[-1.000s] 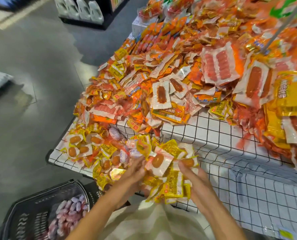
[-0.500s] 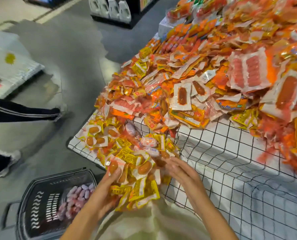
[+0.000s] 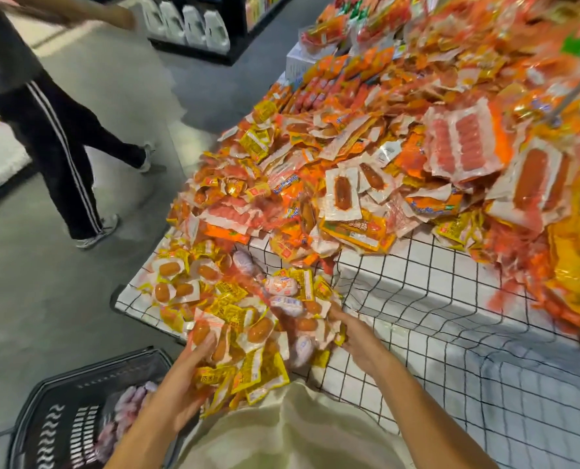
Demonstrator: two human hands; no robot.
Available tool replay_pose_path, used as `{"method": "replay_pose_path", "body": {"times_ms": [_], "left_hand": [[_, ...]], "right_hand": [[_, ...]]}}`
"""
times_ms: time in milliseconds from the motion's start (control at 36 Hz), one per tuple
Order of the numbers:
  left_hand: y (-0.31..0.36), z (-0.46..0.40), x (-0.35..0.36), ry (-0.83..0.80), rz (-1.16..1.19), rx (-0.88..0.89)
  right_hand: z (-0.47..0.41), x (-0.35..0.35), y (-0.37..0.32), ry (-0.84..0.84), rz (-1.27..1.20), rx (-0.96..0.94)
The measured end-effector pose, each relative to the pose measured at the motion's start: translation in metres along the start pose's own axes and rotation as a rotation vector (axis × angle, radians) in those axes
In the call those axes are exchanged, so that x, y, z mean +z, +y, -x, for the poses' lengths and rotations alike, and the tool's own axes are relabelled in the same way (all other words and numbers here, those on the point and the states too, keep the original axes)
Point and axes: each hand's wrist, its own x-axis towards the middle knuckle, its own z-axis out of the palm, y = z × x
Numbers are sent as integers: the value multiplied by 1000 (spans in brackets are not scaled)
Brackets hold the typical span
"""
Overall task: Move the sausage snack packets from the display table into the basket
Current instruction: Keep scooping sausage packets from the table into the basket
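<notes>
**Head view: both hands gathering packets at the bench edge**

Head view, nearest first: cream shirt (image 3: 281, 431) at bottom centre. Black slotted basket (image 3: 61, 418) low at left on the floor, below the bench corner, holding pale pink sausage packs (image 3: 126, 414). Left hand (image 3: 180, 384) palm-up under a loose bundle of yellow sausage snack packets (image 3: 248, 353), fingers (image 3: 202, 345) spread and pressed against the bundle's left side, cupping rather than pinching; bundle hanging past the bench edge, beside the basket's near rim. Right hand (image 3: 356, 336) against the bundle's right side, fingers straight and together, pushing leftward; thumb not clearly seen.

Just beyond the hands: more yellow packets with round orange sausages (image 3: 173, 282) scattered on the bench's left corner. White bench (image 3: 417, 299) covered with a black-grid cloth, bare patch to the right of the hands, cloth draping down the near side.

Farther back: large heap of orange and white packets (image 3: 366, 184) piled across the bench, bigger pink sausage trays (image 3: 464, 140) at right. Left of the bench, on the grey floor, legs of a passer-by in black striped trousers (image 3: 61, 147). Farthest: dark shelf with white jugs (image 3: 193, 25).
</notes>
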Motion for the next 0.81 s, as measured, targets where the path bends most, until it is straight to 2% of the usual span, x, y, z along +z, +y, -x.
{"method": "replay_pose_path", "body": {"times_ms": [194, 306, 472, 667, 806], "left_hand": [[2, -14, 10, 26, -17, -88], [-2, -21, 12, 33, -16, -107], [-8, -28, 19, 69, -5, -147], [-12, -43, 17, 40, 63, -199], [-10, -46, 37, 34, -55, -137]], "right_hand": [[6, 11, 5, -184, -288, -32], [4, 4, 9, -285, -309, -44], [5, -8, 23, -158, -204, -43], [28, -12, 19, -129, -323, -88], [59, -52, 14, 45, -437, -192]]}}
